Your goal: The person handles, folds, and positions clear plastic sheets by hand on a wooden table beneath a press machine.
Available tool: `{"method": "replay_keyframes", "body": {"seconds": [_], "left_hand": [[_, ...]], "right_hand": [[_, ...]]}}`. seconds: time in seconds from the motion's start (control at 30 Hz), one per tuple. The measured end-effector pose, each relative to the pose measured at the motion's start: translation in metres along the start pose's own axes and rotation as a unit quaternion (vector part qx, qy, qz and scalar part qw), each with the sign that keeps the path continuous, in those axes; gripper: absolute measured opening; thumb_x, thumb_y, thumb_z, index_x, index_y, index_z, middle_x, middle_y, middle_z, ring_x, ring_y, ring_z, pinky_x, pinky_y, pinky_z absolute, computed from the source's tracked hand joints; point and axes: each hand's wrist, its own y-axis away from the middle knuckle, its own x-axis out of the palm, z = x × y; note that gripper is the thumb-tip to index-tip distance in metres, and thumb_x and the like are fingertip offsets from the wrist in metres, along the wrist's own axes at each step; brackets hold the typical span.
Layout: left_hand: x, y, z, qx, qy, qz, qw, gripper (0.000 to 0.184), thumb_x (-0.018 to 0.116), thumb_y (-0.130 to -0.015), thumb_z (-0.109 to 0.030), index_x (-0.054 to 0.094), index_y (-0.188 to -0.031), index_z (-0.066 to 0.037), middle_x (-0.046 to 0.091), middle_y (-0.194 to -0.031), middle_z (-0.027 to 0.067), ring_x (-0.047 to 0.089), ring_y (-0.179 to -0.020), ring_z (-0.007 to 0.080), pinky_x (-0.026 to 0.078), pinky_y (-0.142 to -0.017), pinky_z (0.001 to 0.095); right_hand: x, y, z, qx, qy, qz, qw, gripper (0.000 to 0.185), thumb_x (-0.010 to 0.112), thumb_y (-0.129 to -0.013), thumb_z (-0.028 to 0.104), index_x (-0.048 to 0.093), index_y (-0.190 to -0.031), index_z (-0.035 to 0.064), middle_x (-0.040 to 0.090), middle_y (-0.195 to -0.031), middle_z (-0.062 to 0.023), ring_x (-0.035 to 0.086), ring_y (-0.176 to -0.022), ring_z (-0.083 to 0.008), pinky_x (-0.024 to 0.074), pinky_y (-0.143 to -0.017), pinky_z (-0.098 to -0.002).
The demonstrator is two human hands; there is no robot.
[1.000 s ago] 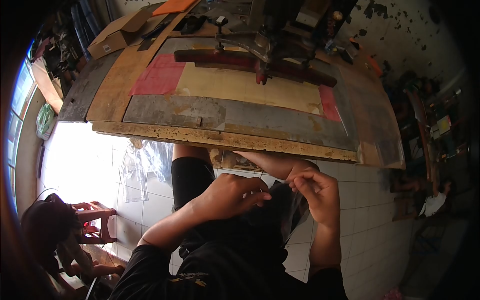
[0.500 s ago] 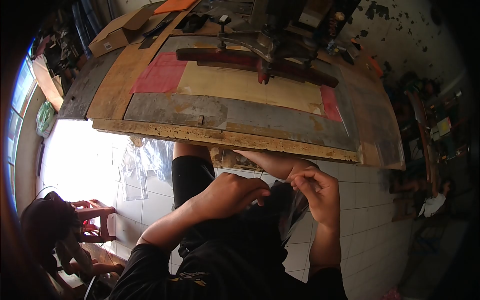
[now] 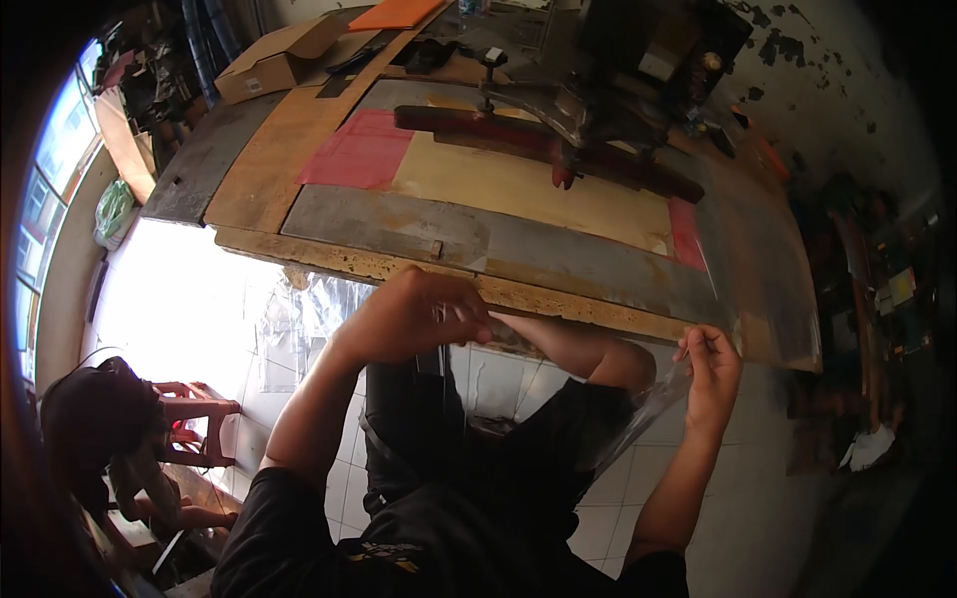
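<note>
Your right hand point(image 3: 712, 371) pinched a clear plastic sheet point(image 3: 643, 417); your left hand point(image 3: 427, 311) was curled near the wooden table edge point(image 3: 588, 305), its grip unclear.

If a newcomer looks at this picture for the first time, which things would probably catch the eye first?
Probably the yellow panel on the worktable, with a red patch at each end, below a dark curved bar. Next, the white glare on the floor at the left. Then, by the table's near edge, the left hand and the right hand, which holds clear plastic.
</note>
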Motion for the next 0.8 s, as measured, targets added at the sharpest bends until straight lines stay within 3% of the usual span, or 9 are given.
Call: {"method": "replay_keyframes", "body": {"seconds": [0.03,0.17,0.3,0.47,0.7,0.8], "left_hand": [[-0.009,-0.005,-0.002,-0.052,0.054,0.003,0.997,0.022,0.087,-0.087,-0.018,0.077,-0.100,-0.003,0.080,-0.096,0.0079,0.078,-0.091,0.0149,0.059,-0.079,0.0300],[-0.025,-0.026,0.025,-0.006,0.105,-0.033,0.994,0.027,0.084,-0.091,-0.017,0.074,-0.110,-0.002,0.080,-0.090,0.0080,0.077,-0.089,0.0126,0.059,-0.081,0.0279],[-0.023,-0.045,0.036,0.037,0.091,-0.059,0.993,0.026,0.082,-0.093,-0.018,0.074,-0.111,-0.001,0.080,-0.087,0.0076,0.077,-0.083,0.0120,0.058,-0.079,0.0274],[-0.017,-0.054,0.049,-0.010,0.083,-0.082,0.993,0.020,0.080,-0.094,-0.018,0.076,-0.104,-0.002,0.080,-0.082,0.0087,0.077,-0.075,0.0131,0.059,-0.073,0.0274],[-0.013,-0.056,0.054,0.019,0.071,-0.102,0.992,0.020,0.081,-0.093,-0.016,0.077,-0.104,0.000,0.081,-0.085,0.0101,0.077,-0.079,0.0126,0.059,-0.075,0.0272],[-0.011,-0.055,0.054,-0.021,0.144,-0.104,0.984,0.021,0.082,-0.092,-0.014,0.076,-0.106,0.001,0.081,-0.090,0.0107,0.076,-0.085,0.0127,0.060,-0.076,0.0283]], "right_hand": [[0.002,-0.005,-0.002,-0.010,0.000,-0.013,1.000,0.021,0.068,-0.105,0.019,0.068,-0.104,-0.0019,0.068,-0.089,-0.0039,0.060,-0.078,-0.0098,0.0487,-0.074,-0.0258],[0.001,-0.035,-0.016,-0.028,0.028,-0.037,0.999,0.022,0.067,-0.106,0.021,0.069,-0.104,-0.0015,0.068,-0.090,-0.0037,0.061,-0.079,-0.0094,0.0497,-0.074,-0.0255],[0.005,-0.066,-0.048,-0.038,0.092,-0.025,0.995,0.026,0.066,-0.107,0.025,0.069,-0.104,-0.0013,0.069,-0.090,-0.0024,0.061,-0.080,-0.0079,0.0492,-0.075,-0.0259],[0.015,-0.076,-0.066,-0.059,0.153,-0.039,0.986,0.029,0.065,-0.107,0.028,0.069,-0.103,0.0003,0.069,-0.088,-0.0007,0.060,-0.080,-0.0081,0.0484,-0.073,-0.0267],[0.023,-0.073,-0.070,-0.039,0.128,-0.063,0.989,0.029,0.066,-0.107,0.029,0.070,-0.105,0.0005,0.070,-0.090,-0.0024,0.062,-0.081,-0.0088,0.0497,-0.075,-0.0273],[0.024,-0.073,-0.076,-0.056,0.134,-0.086,0.986,0.028,0.067,-0.106,0.027,0.070,-0.106,-0.0006,0.072,-0.092,-0.0037,0.065,-0.085,-0.0105,0.0512,-0.078,-0.0279]]}}
